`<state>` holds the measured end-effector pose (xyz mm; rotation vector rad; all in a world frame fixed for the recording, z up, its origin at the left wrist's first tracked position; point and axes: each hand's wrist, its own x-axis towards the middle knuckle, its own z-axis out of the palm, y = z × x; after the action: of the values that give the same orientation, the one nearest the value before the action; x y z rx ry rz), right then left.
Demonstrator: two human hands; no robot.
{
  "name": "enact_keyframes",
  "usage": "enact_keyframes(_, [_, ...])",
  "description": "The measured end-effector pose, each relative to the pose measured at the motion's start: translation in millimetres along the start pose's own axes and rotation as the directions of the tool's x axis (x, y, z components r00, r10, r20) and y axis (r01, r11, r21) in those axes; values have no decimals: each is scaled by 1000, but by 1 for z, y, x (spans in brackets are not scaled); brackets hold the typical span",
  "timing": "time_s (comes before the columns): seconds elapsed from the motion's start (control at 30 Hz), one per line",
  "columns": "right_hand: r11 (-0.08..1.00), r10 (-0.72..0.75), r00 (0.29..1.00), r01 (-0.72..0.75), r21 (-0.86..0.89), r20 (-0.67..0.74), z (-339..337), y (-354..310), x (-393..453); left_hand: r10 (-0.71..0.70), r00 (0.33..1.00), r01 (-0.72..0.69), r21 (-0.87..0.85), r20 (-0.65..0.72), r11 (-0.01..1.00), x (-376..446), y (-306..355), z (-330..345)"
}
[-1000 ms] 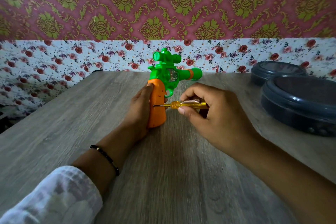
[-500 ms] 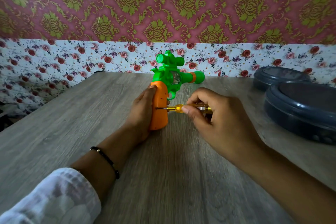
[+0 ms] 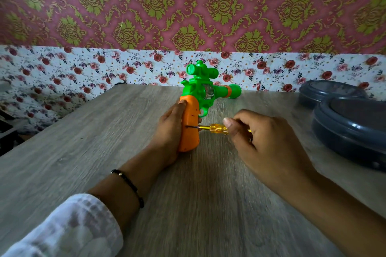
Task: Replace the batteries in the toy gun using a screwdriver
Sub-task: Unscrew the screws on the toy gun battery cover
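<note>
A toy gun (image 3: 203,94) with a green body, a scope on top and an orange handle stands on its handle's end in the middle of the wooden table (image 3: 83,152), barrel pointing right. My left hand (image 3: 170,131) grips the orange handle from the left side. My right hand (image 3: 263,142) pinches the yellow see-through handle of a small screwdriver (image 3: 217,128). The screwdriver lies level, and its metal tip sits against the right face of the orange handle. No batteries are visible.
Two dark grey round containers stand at the right: a large one (image 3: 351,131) near my right hand and a smaller one (image 3: 328,92) behind it. A flowered wall runs along the table's far edge. The left side drops off past the table edge.
The gun and both hands sit almost as before. My right hand's fingers have shifted a little on the screwdriver handle, and the camera has tilted slightly.
</note>
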<state>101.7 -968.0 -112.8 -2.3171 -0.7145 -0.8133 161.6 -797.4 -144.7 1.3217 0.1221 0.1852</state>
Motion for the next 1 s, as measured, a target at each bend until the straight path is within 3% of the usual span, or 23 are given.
enact_keyframes(0.4, [967,44,999,-40,252,-13,-1,-3,2,12,1000,-11,-36,14,999,-4,3,1])
enact_keyframes(0.47, [969,43,999,-43,242,6,0,-3,1,14,1000,-13,-22,15,1000,-3,2,2])
enact_keyframes(0.6, [999,22,999,-23,44,28,0,-4,0,-2,1000,2,-2,10,1000,0,0,0])
enact_keyframes(0.73, [999,-37,999,37,11,15,0,-3,1,2,1000,-2,18,22,1000,2,-1,-2])
enact_keyframes(1.0, [976,-33,998,20,217,56,3,-8,0,5,1000,-5,2,15,1000,0,0,-1])
